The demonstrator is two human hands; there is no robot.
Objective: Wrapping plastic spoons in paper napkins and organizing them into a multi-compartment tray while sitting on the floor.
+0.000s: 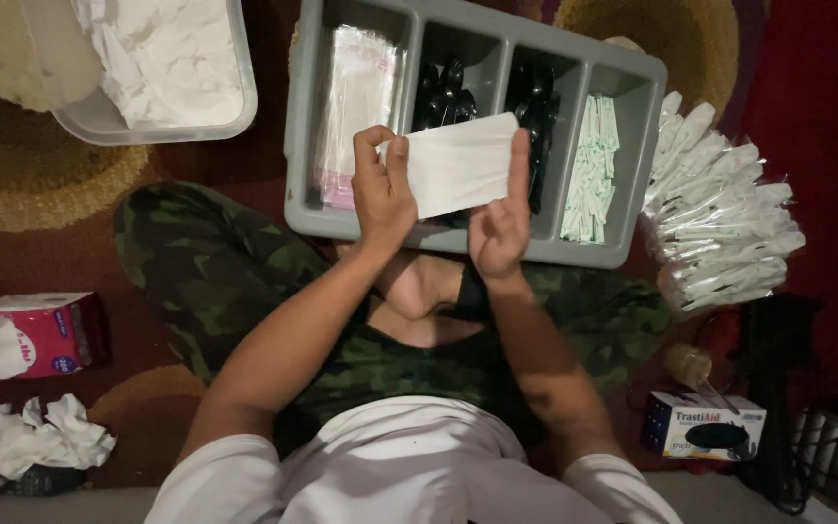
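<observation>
Where camouflage knees rest, patterned carpet.

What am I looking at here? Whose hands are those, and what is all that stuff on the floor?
There is only one picture, taken by a camera on a person's head, looking down. So you see that person's own arms and lap; they sit on a patterned rug in camouflage trousers.

The left hand and the right hand both hold a white folded napkin between them.

Under the hands lies a grey tray with four compartments. One holds clear plastic sleeves, two hold black plastic cutlery, and one holds small white packets.

To the right is a pile of wrapped packs. At the top left stands a clear tub of white tissue paper. On the left are a pink tissue pack and crumpled tissues.
</observation>
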